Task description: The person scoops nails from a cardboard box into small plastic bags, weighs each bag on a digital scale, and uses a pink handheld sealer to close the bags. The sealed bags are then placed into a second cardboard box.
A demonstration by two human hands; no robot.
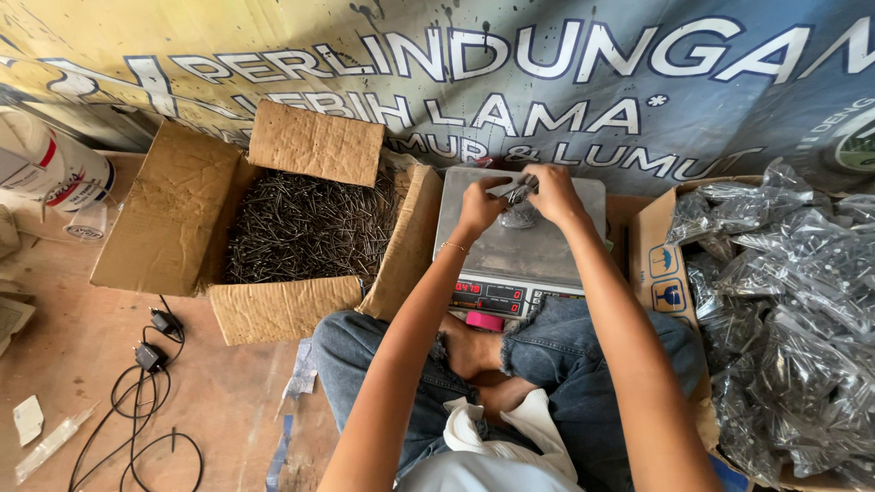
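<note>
Both the left hand (480, 206) and right hand (552, 192) pinch the neck of a small clear bag of nails (520, 212) resting mid-platform on the digital scale (474, 244), so its weight registers. The open carton of loose nails (310, 228) sits handy at left.
</note>
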